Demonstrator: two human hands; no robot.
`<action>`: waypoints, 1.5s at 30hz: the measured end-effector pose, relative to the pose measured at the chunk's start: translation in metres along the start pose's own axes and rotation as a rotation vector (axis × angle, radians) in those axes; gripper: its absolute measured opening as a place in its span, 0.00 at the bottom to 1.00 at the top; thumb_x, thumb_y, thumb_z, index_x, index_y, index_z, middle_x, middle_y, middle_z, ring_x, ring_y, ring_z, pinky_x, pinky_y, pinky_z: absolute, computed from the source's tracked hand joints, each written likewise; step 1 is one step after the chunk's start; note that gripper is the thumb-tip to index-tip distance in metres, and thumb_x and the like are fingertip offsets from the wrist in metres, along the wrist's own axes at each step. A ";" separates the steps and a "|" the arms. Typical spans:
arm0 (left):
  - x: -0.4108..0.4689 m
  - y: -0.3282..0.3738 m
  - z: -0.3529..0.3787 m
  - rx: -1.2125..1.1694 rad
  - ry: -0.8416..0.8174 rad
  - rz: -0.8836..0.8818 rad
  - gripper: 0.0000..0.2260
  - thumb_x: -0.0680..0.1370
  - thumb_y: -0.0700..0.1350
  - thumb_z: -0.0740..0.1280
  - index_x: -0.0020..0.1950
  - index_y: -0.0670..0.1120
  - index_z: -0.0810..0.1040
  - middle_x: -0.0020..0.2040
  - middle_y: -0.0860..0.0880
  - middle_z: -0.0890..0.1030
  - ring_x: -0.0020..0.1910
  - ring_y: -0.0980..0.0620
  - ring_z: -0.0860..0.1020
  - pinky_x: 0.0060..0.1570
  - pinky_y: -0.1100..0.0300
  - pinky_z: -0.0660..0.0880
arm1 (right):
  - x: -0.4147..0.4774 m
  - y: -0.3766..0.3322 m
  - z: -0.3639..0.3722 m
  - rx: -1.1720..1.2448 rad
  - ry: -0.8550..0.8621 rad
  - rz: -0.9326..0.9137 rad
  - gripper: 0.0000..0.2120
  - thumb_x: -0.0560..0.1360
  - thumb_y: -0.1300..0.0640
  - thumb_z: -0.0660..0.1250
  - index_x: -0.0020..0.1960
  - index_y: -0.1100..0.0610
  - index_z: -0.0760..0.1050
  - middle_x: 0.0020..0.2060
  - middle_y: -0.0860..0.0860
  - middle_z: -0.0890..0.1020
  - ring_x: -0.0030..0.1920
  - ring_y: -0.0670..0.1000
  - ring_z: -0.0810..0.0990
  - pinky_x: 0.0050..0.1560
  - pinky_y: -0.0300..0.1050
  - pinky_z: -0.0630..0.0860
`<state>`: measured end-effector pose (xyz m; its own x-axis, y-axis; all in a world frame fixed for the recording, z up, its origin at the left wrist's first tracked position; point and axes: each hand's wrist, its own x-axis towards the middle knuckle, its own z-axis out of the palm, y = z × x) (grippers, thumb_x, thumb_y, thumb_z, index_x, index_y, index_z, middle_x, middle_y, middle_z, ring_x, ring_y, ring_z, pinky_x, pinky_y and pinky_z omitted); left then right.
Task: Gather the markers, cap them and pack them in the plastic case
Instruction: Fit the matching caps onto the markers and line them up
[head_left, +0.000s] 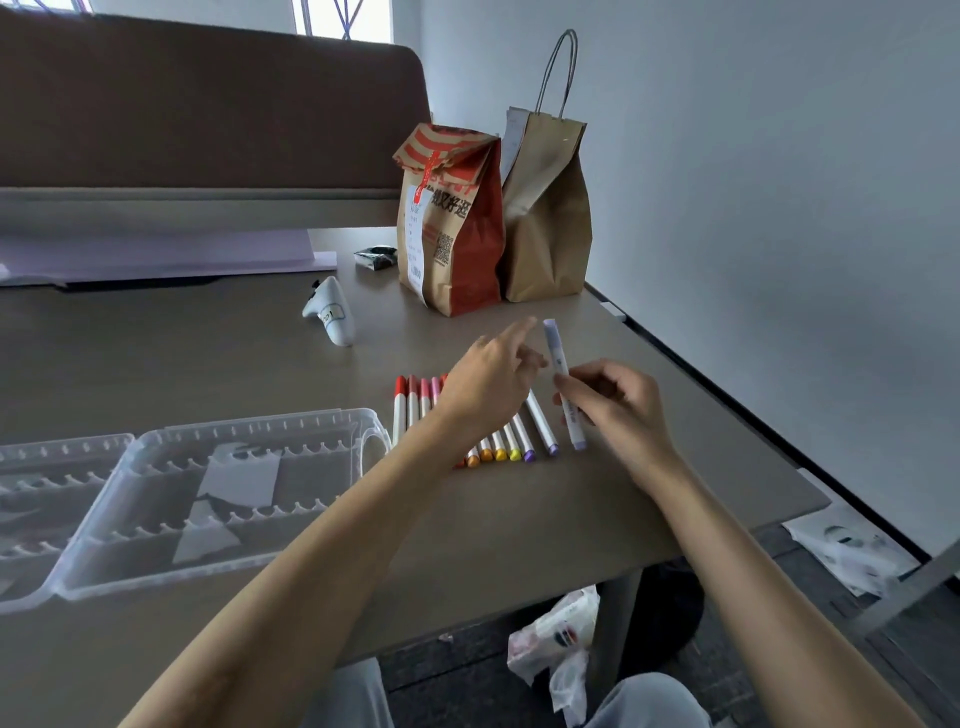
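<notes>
Pinching a pale lilac marker in the right hand, spreading the left hand above capped white-barrelled markers; leaving the clear plastic case unpacked.

markers partly behind left hand, case cropped

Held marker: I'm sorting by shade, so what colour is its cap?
Pale lilac; the head view shows the marker in the right hand.
</notes>
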<state>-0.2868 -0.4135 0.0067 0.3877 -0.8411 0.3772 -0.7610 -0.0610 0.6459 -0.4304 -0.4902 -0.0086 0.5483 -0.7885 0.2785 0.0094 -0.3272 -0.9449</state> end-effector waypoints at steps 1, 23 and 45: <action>-0.001 -0.005 0.001 0.100 -0.029 0.015 0.19 0.82 0.44 0.58 0.73 0.47 0.66 0.58 0.51 0.82 0.62 0.49 0.73 0.58 0.53 0.72 | 0.002 0.004 -0.001 -0.030 0.044 -0.005 0.05 0.73 0.59 0.73 0.43 0.61 0.81 0.38 0.58 0.85 0.42 0.59 0.84 0.46 0.52 0.80; -0.019 -0.017 -0.020 0.287 -0.032 0.026 0.15 0.73 0.44 0.56 0.48 0.49 0.83 0.50 0.51 0.83 0.56 0.47 0.76 0.56 0.51 0.73 | 0.010 0.013 0.015 -0.759 -0.016 0.049 0.09 0.74 0.48 0.67 0.38 0.50 0.76 0.35 0.49 0.80 0.42 0.53 0.80 0.41 0.45 0.73; -0.166 -0.094 -0.219 0.287 0.309 -0.253 0.12 0.78 0.39 0.63 0.55 0.48 0.83 0.53 0.53 0.83 0.48 0.55 0.79 0.49 0.64 0.73 | -0.030 -0.085 0.249 -0.525 -0.451 -0.470 0.05 0.76 0.54 0.67 0.46 0.55 0.79 0.41 0.48 0.82 0.42 0.48 0.80 0.43 0.45 0.77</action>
<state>-0.1658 -0.1502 0.0286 0.6823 -0.5847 0.4389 -0.7185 -0.4252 0.5504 -0.2393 -0.3087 0.0209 0.8676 -0.2621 0.4226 -0.0090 -0.8580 -0.5137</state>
